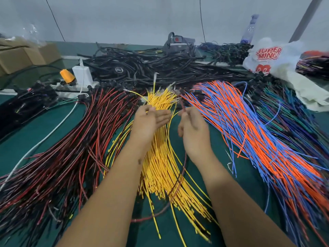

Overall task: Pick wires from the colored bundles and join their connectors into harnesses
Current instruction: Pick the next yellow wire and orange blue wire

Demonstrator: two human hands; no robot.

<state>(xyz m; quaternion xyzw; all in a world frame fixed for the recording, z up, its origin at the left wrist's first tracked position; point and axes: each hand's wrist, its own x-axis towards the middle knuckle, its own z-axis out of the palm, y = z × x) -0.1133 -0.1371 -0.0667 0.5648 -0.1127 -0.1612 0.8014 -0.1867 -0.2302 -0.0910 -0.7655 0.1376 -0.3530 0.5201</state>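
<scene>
Green table (44, 132) is bearing fanned wire bundles; yellow bundle (160, 168) is running lengthwise away from the person. Left hand (148, 122) is pinching yellow wires, right hand (193, 130) is grasping a dark red wire (183, 106).

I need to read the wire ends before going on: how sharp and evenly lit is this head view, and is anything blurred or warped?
Head view: flat, even light, no glare; right hand and the dark red wire it grips are motion-blurred; orange and blue bundle smears toward the right edge; wide-angle lens bends the table's far edge.
</scene>
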